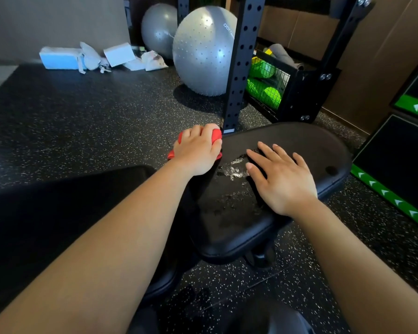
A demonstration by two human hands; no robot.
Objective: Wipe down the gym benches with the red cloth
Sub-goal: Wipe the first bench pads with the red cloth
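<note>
We see the left hand [198, 150] curled over the bunched red cloth [217, 134], grasping it and pressing it against the left edge of the black bench pad [299, 138]. Cloth shows past the knuckles at the far side and again below the heel of the hand. The right hand [284, 180] lies flat on top of the same pad, fingers straight and spread, holding nothing, with its fingertips pointing toward the cloth. Between the two hands we find a wet patch [234, 170] glistening on the pad surface, just beside the right fingertips. The pad is rounded at its far end and sits over a dark base that we can barely make out underneath. To the left of it, under the left forearm, lies a second black pad [70, 201], mostly in shadow. Everything stands on a black speckled rubber floor [82, 112]. Just beyond the cloth rises a black perforated rack upright [239, 68], and behind that rest two grey exercise balls [203, 51], the nearer one studded. To the right of the upright we see a wire basket [268, 83] holding bright green items. Against the far wall lie a blue box [58, 58] and a white box [118, 54] among crumpled wrappings. At the right edge stand black boxes with green arrowed trim [391, 198].
</note>
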